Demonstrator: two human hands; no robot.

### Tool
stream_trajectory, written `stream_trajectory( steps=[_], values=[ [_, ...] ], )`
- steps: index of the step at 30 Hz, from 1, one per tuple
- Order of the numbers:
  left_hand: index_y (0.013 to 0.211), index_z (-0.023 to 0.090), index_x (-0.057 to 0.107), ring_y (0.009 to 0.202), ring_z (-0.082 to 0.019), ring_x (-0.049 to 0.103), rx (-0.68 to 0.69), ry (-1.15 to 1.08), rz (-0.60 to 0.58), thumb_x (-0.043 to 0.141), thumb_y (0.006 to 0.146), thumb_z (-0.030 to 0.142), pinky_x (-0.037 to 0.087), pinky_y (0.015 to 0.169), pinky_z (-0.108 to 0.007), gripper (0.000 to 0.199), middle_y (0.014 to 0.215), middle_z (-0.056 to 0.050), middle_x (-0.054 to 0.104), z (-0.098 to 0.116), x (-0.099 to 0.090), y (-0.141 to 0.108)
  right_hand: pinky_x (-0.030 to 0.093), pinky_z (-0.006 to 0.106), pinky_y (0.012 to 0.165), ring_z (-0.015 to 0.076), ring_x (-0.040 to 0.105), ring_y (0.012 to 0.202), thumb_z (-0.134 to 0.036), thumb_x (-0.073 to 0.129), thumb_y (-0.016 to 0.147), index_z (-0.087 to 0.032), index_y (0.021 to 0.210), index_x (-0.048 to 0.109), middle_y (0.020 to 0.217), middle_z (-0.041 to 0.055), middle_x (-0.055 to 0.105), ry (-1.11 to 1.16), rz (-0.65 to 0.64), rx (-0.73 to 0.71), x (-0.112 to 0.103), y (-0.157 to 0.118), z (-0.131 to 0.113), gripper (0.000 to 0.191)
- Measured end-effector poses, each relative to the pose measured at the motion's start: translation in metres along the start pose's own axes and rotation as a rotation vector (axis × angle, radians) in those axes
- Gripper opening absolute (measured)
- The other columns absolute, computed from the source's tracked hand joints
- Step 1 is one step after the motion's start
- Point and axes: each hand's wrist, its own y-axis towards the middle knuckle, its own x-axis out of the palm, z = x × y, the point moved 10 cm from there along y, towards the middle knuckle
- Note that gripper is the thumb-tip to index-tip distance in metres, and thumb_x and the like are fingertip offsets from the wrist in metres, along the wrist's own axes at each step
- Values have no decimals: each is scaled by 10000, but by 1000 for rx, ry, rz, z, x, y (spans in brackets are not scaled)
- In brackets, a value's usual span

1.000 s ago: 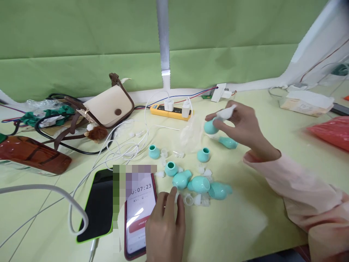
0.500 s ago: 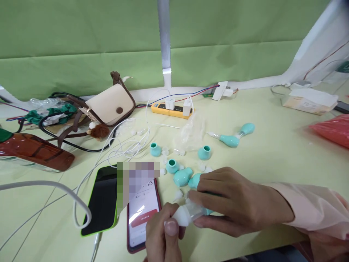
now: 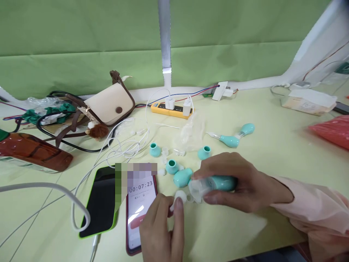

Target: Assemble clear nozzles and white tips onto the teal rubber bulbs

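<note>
My right hand [image 3: 231, 182] is closed round a teal bulb [image 3: 222, 182] with a clear part [image 3: 200, 187] at its left end. Just left of it, my left hand [image 3: 163, 225] pinches a small white piece [image 3: 180, 197] between thumb and fingers. Beyond my hands lie several teal bulbs: one on its side [image 3: 183, 177], and others standing with round openings up, such as the one [image 3: 172, 166] beside it and the one [image 3: 204, 153] farther right. Small clear and white pieces [image 3: 165, 152] are scattered among them.
Two phones, one green-edged [image 3: 102, 203] and one showing a timer [image 3: 141, 196], lie at left with white cables. Behind are a cream bag [image 3: 110, 103], a yellow power strip [image 3: 171, 110] and a joined teal pair [image 3: 229, 141]. A red-brown bottle [image 3: 35, 151] lies far left.
My two hands have moved apart. The white piece, earlier against the clear part, is now separate in my left hand; my right hand has risen and its teal bulb shows more.
</note>
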Motion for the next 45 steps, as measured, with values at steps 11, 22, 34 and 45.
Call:
stream_trajectory(
  steps=[11,22,34,45],
  values=[
    [952,179,539,552,-191,601,383,619,-202,411,884,199,380,416,-254,146,650,-12,568,-7,45,2,371,193,489,85,462,581,-175,684,661,-177,826,467,710,-12,508,335,13,438,9,-9,43,273],
    [1023,189,498,597,-183,615,309,466,-199,325,917,270,435,474,-260,218,727,-31,575,-10,44,2,464,207,460,90,562,525,-345,571,823,-103,745,543,690,63,620,984,-91,661,47,-13,52,256],
    [966,180,553,480,-116,532,256,225,-126,468,870,221,432,430,-221,135,647,8,553,0,25,6,408,156,377,65,502,460,-446,450,880,-134,796,484,589,-6,537,974,-136,746,57,-19,50,324],
    [808,206,680,515,-98,603,105,-140,354,646,752,179,318,261,-183,70,761,10,674,23,-30,-9,409,164,426,49,465,469,-469,568,795,-160,815,437,575,-60,460,956,-167,774,68,-24,42,336]
  ],
)
